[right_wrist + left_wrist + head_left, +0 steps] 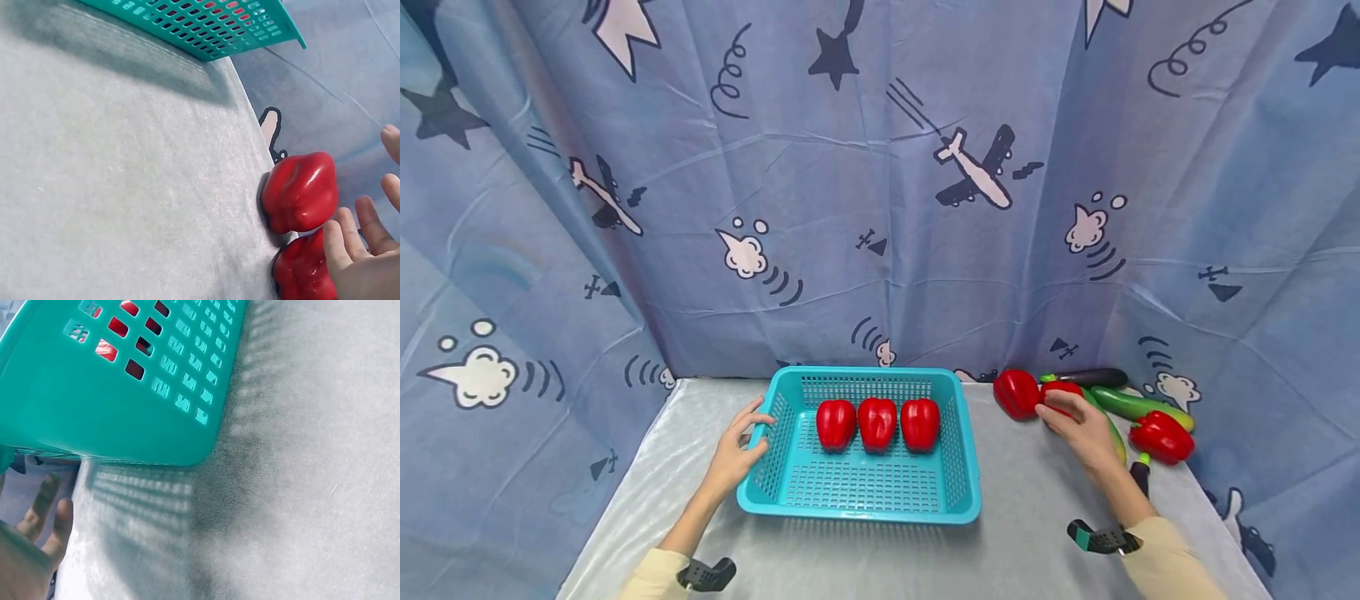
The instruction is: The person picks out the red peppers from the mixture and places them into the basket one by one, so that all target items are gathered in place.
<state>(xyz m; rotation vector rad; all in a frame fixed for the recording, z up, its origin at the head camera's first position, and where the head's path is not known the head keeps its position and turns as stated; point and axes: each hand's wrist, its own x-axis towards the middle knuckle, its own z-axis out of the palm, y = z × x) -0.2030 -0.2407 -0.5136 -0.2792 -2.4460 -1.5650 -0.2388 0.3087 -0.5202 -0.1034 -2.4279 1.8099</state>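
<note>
A turquoise plastic basket [857, 518] holds three red bell peppers in a row, the middle one [877, 423] between its two neighbours. At the basket's left rim is my left hand [735, 450], fingers spread and loosely bent, gripping nothing; the left wrist view shows its fingers [60, 528] beside the basket wall. On the right, my right hand [1084, 429] reaches over a red bell pepper [306, 269], partly hiding it. Its fingers are extended and apart in the right wrist view, with nothing held. Just left of that pepper lies another red bell pepper [1017, 393].
Around the right hand lie a dark eggplant [1093, 377], a long green vegetable with a yellowish end [1138, 406], another red bell pepper [1162, 437] and a second, partly covered dark eggplant [1141, 473]. A blue patterned curtain [850, 208] hangs behind the grey-white table [1022, 500].
</note>
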